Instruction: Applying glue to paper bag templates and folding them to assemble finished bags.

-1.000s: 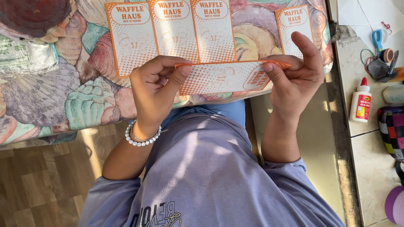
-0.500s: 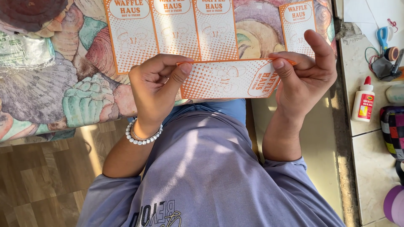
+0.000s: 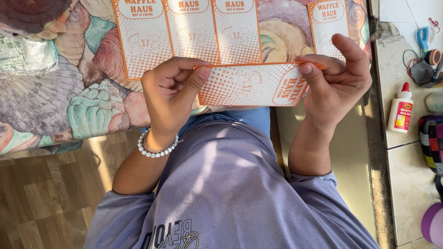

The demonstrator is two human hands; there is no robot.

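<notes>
Both hands hold one flat orange-and-white printed paper bag [image 3: 251, 85] turned sideways above my lap. My left hand [image 3: 173, 92] pinches its left end between thumb and fingers. My right hand [image 3: 334, 76] pinches its right end, thumb pressed along the top edge. A white bead bracelet [image 3: 154, 147] circles my left wrist. Beyond the held bag, several more of the same bags [image 3: 191, 32] lie side by side on a shell-patterned cloth [image 3: 69, 92], with one more bag [image 3: 327, 20] set apart to the right.
A tiled ledge [image 3: 406, 161] on the right carries a white glue bottle with a red cap [image 3: 400, 108], blue-handled scissors [image 3: 423, 37], tape and a checked pouch [image 3: 431, 138]. Wooden floor [image 3: 46, 198] shows at the lower left. A clear plastic wrapper [image 3: 25, 53] lies on the cloth.
The held bag has been turned and lifted slightly, its printed face now more fully toward me. My right thumb has slid onto its top edge. The view shifted slightly.
</notes>
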